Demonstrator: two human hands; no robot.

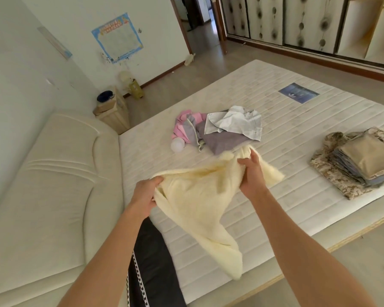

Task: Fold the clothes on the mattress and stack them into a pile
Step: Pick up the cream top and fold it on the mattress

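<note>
I hold a pale yellow fluffy garment (195, 202) above the white mattress (297, 138). My left hand (145, 194) grips its left edge and my right hand (252, 173) grips its upper right part; the rest hangs down toward me. Behind it lies a heap of unfolded clothes (222, 129): a pink and grey striped piece, a grey one and a light blue shirt. At the right edge of the mattress stands a pile of folded clothes (361, 165), tan on top, resting on a camouflage garment.
A white round object (177, 145) lies beside the heap. A cream padded headboard (53, 185) runs along the left. A black cushion (151, 262) lies near me. A small wooden cabinet (113, 111) stands by the wall; mirrored wardrobe doors (297, 21) are at the back.
</note>
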